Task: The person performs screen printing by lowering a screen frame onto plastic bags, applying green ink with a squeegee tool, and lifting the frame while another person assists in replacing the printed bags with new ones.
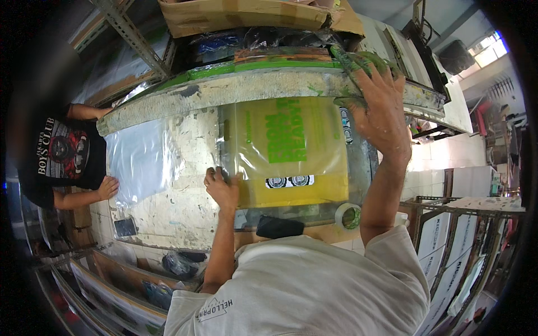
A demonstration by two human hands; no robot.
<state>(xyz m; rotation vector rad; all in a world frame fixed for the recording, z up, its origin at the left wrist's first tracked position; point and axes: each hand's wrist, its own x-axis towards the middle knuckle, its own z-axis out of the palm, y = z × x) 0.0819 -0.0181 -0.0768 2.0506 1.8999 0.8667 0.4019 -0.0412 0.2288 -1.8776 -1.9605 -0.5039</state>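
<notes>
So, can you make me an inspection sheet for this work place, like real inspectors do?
Surface: pale table, worn and stained.
Work things: see-through plastic sheet with green print, over a yellow board; long pale frame across its far side.
Clutter: tape roll and flat black item on the near side.
Hands: left hand by the printed sheet's left edge; right hand at the frame's right part, grip hard to tell.
Cables: nothing seen.
Surroundings: another person's hand at the edge of clear plastic on the left; cardboard box beyond the frame.
</notes>
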